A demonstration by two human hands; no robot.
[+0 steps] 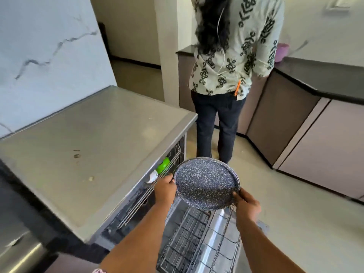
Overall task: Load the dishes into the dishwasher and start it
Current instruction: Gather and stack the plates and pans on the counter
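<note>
A steel counter (94,134) tops the open dishwasher (137,194). Its lower rack (197,239) is pulled out, and a green cup (163,165) sits on the upper rack. Above the lower rack, a speckled plate (206,183) is held by both grips: left hand (165,189) and right hand (246,203) each clasp a rim edge.

The room is bright with soft daylight, and the shadows are faint. The steel top (94,134) on the left shines a little, and so does the open door (218,243) near us. Straight lines bend at the edges, and everything looks a bit blurry.
</note>
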